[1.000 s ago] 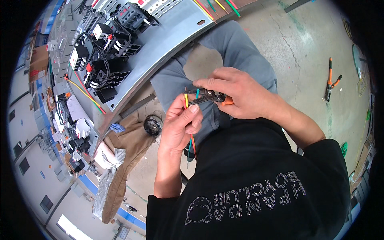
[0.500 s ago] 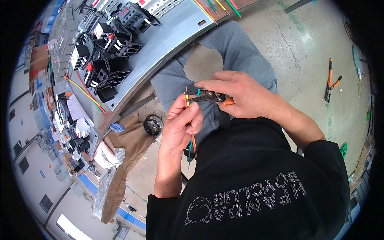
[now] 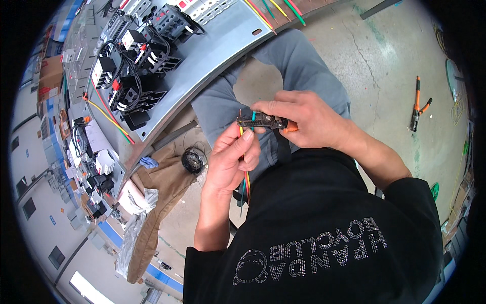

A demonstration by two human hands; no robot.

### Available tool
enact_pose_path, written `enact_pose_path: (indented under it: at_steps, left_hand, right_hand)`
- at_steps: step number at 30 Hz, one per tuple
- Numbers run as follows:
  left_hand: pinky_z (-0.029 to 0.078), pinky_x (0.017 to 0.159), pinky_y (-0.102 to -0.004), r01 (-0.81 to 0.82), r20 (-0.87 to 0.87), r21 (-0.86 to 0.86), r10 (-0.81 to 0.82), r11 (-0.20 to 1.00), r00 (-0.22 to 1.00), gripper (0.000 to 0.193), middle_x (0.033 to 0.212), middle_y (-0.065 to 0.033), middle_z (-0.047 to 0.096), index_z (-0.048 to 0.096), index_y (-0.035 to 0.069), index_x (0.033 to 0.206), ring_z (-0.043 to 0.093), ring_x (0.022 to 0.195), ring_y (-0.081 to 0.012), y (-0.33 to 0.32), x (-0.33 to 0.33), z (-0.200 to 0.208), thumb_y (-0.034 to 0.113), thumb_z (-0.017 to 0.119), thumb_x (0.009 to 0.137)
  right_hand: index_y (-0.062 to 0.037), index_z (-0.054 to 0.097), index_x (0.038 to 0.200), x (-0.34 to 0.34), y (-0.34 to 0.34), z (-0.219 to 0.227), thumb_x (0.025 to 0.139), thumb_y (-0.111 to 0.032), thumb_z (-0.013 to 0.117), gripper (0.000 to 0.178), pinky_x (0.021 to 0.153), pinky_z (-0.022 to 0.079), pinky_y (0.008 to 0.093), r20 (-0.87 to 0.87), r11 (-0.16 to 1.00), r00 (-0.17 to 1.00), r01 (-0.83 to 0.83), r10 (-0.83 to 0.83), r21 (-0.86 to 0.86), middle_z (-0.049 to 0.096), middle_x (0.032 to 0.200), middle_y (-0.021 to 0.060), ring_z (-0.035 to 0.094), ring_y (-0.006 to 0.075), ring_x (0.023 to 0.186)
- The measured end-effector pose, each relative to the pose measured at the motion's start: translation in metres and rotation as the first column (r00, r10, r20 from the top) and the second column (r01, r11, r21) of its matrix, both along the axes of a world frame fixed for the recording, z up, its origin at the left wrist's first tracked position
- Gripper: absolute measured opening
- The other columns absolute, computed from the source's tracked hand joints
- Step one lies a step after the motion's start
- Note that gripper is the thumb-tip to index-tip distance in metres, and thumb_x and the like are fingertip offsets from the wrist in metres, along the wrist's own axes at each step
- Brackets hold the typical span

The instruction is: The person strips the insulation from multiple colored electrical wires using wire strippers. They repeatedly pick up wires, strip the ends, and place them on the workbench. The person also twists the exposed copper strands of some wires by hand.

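Note:
Several thin wires (image 3: pixel 247 178) in red, yellow and teal are pinched between the thumb and fingers of my left hand (image 3: pixel 230 159). Their upper ends stick up past the fingertips, and their tails hang below the palm. My right hand (image 3: pixel 316 119) is closed around a pair of wire strippers (image 3: pixel 262 120) with dark jaws and orange handles. The jaws point left and lie across the upper ends of the wires, just above my left thumb. A short teal wire end (image 3: pixel 253 115) shows by the jaws. Exactly which wire sits between the blades I cannot tell.
A grey metal panel (image 3: pixel 207 53) with black contactors (image 3: pixel 136 93) and cables stands at upper left. Loose coloured wires (image 3: pixel 283 12) lie at its far end. On the floor are orange-handled pliers (image 3: pixel 417 106) at right, and a black wire coil (image 3: pixel 193 160) beside brown fabric (image 3: pixel 157 218) at left.
My left hand and the wires have shifted slightly right. The stripper jaws have turned a little and now overlap the wires more closely. Both hands keep their hold.

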State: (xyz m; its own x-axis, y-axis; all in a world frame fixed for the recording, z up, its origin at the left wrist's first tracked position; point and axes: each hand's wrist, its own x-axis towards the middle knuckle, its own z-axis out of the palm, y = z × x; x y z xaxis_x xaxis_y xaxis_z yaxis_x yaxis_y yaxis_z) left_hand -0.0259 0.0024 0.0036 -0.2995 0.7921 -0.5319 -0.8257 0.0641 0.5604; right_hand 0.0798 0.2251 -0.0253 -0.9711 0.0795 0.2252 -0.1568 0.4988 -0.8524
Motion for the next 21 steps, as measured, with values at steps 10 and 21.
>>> enact_pose_path:
  at_steps: [10,21]
  left_hand:
    - [0.024,0.05,-0.0236,0.081,-0.061,0.059,-0.078,0.995,0.995,0.021,0.068,0.0048,0.041,0.063,0.006,0.116,0.028,0.053,-0.0044,0.014,-0.003,0.016,0.025,0.056,0.115]
    - [0.03,0.055,-0.0246,-0.17,-0.346,0.074,0.185,0.983,0.92,0.044,0.076,-0.0002,0.047,0.057,-0.005,0.132,0.037,0.06,-0.007,-0.024,-0.023,0.074,0.036,0.045,0.117]
  right_hand:
    - [0.0,0.064,0.135,-0.007,0.044,0.0,0.096,-0.011,0.071,0.04,0.064,0.055,0.0379,0.317,0.541,0.884,0.463,-0.345,-0.703,0.073,0.098,0.0069,0.073,0.0198,0.081]
    - [0.0006,0.06,0.143,0.016,0.052,-0.003,0.099,-0.009,0.068,0.045,0.071,0.052,0.0302,0.375,0.48,0.88,0.474,-0.292,-0.738,0.069,0.108,0.0083,0.07,0.019,0.098]
